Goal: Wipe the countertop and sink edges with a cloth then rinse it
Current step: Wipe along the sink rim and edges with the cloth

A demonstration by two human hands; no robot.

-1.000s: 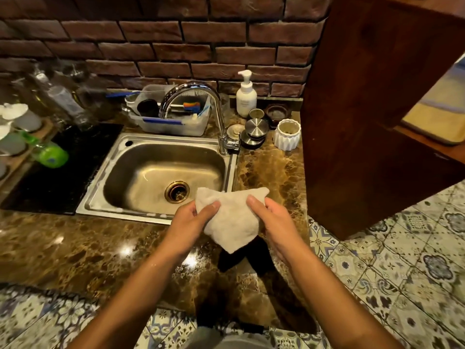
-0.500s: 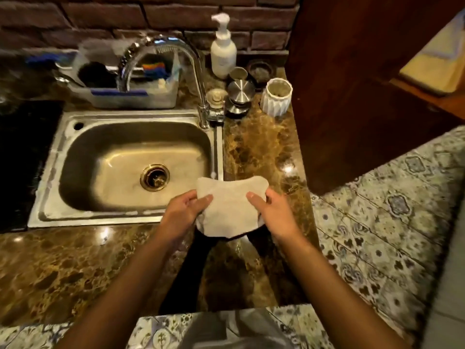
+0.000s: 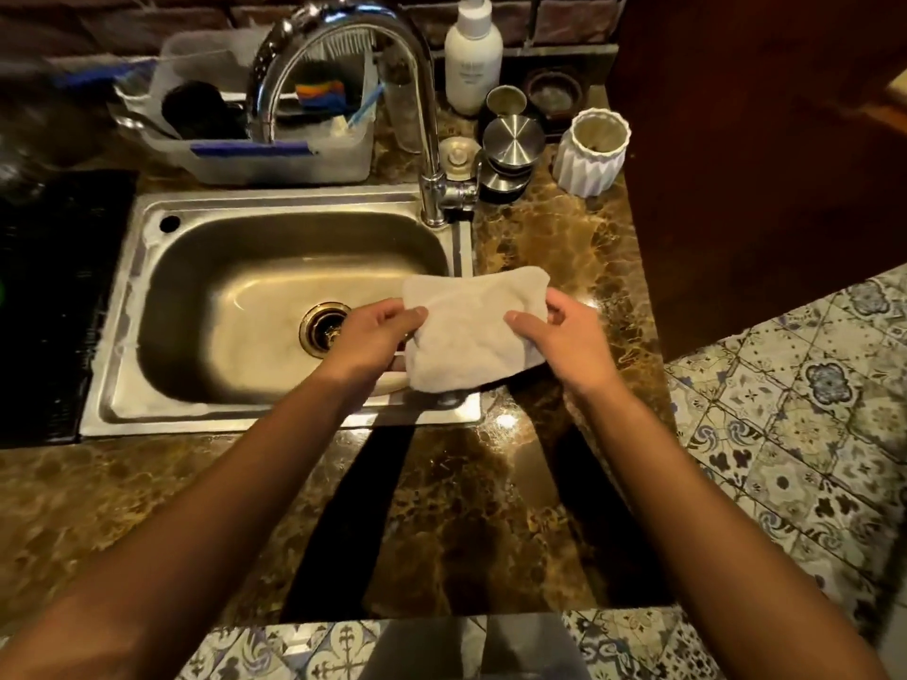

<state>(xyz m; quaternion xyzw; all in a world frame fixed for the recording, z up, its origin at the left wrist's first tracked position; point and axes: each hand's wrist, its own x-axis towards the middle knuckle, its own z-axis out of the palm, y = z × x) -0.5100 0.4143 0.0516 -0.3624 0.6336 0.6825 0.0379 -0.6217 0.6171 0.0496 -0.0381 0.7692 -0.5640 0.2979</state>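
Both hands hold the cloth (image 3: pixel 473 331) tight, one grip on each side. Our left hand (image 3: pixel 378 336) pinches the left edge with the thumb on top. Our right hand (image 3: pixel 559 336) pinches the right edge the same way.

Now the big things first. We lean in closer than we did a second ago, so the brown stone surface (image 3: pixel 564 252) and the sink (image 3: pixel 137 385) fill more of what we see. The sink bowl looks dry and no water runs from the tap (image 3: pixel 343 36).

Next, the cloth. A second ago it hung over the surface in front of the sink, with a corner pointing down. Now we have moved it up and away from us. It hangs in the air over the right front corner of the sink, part above the bowl and part above the rim. It looks flatter and more folded, like a small pad.

We think this means we are getting the cloth ready to wipe. It does not touch the surface or the rim yet, as far as we can tell. The wiping is not done, and the rinse comes after that.
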